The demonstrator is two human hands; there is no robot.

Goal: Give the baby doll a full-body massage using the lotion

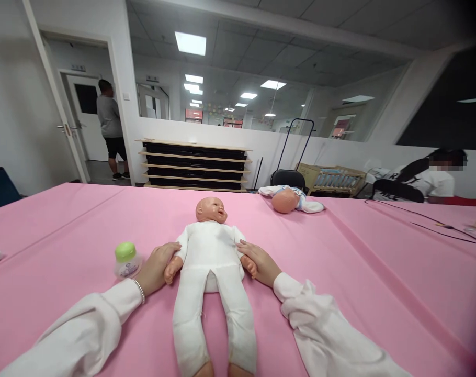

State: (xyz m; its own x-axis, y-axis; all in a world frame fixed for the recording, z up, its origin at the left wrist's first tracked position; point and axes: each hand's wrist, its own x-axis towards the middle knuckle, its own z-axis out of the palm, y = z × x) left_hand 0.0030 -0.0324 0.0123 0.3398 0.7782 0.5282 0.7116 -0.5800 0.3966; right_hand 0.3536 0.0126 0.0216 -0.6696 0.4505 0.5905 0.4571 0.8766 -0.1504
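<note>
A baby doll [212,243] with a soft white cloth body lies on its back on the pink table cover [301,251], its head at the far end and turned to the right. On the doll's arm at the left, my left hand [156,268] is closed around the forearm, its fingertips by the sleeve. My right hand [261,264] holds the other forearm, fingers laid over the sleeve. Both plastic doll hands show beside mine. Just left of my left hand stands a small jar [127,262] with a green lid.
A second doll [285,200] in white clothing lies at the table's far edge, before a black chair [288,179]. Black cables [430,220] cross the right side. One person [111,120] stands in the doorway; another [442,175] is at the far right.
</note>
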